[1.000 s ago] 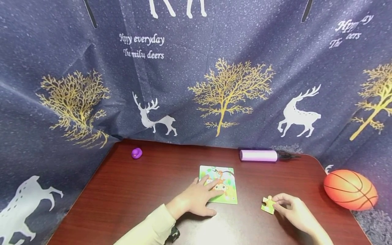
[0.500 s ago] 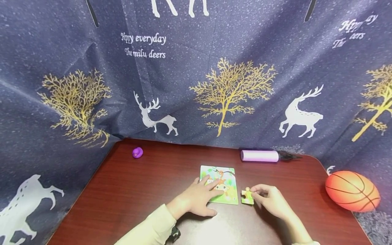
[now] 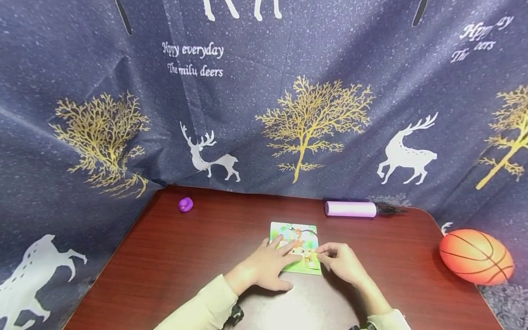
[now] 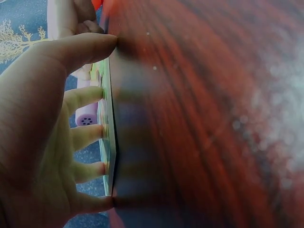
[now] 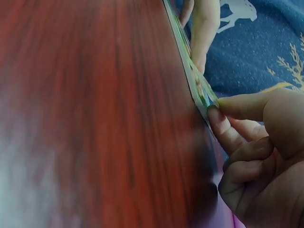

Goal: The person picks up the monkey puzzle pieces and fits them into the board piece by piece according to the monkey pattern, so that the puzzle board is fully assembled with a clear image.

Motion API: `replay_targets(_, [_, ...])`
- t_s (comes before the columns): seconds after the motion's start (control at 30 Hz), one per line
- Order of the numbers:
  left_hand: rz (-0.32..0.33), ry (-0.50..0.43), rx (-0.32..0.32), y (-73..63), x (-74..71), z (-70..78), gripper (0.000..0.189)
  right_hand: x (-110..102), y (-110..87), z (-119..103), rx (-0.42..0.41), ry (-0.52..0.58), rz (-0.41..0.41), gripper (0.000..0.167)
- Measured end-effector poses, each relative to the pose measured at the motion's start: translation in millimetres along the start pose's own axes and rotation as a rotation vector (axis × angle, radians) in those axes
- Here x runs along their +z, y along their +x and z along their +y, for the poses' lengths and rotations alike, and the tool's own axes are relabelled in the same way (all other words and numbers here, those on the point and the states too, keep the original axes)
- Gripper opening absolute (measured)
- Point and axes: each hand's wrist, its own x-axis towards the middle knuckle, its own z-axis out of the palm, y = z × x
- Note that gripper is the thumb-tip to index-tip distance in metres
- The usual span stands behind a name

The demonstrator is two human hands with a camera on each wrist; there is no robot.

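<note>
A square jigsaw puzzle board (image 3: 299, 270) with a cartoon monkey picture lies on the table. My left hand (image 3: 264, 268) rests on its left side, fingers spread and straight, the thumb off the near edge. In the left wrist view the fingertips touch the board (image 4: 112, 147). At the board's right edge my right hand (image 3: 341, 263) pinches a yellow-green puzzle piece (image 3: 311, 261) between thumb and fingers. The right wrist view has this puzzle piece (image 5: 207, 89) tilted, its held edge raised above the board. Its far edge is hard to make out there.
A purple rubber duck (image 3: 185, 204) sits at the table's back left. A lilac hand pump (image 3: 350, 209) lies along the back edge. An orange basketball (image 3: 476, 256) stands at the right edge. Behind hangs a dark blue deer-print cloth (image 3: 247, 105).
My right hand has carried the puzzle piece leftward, from the bare table on the right to over the board's right part. The left hand has stayed in place on the board.
</note>
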Motion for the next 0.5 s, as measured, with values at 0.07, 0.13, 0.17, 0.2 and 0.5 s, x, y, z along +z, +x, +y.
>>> replay_targets(0.07, [-0.001, 0.002, -0.006, 0.2, 0.6, 0.0, 0.079, 2, 1.8, -3, -0.003, -0.008, 0.0, 0.008])
replay_targets(0.13, [-0.002, 0.002, -0.012, 0.6, 1.1, 0.3, 0.081, 4, 3.3, -5, -0.007, -0.024, -0.004, 0.008])
replay_targets(0.17, [-0.001, 0.003, -0.014, 0.6, 1.1, 0.4, 0.081, 5, 4.0, -6, -0.007, -0.038, -0.002, 0.008])
replay_targets(0.2, [0.001, 0.007, -0.015, 0.7, 1.4, 0.5, 0.081, 5, 4.2, -7, -0.009, -0.049, -0.001, 0.008])
replay_targets(0.5, [-0.003, 0.021, -0.006, 0.9, 1.9, 1.1, 0.079, 7, 3.9, -12, -0.003, -0.217, 0.03, 0.004])
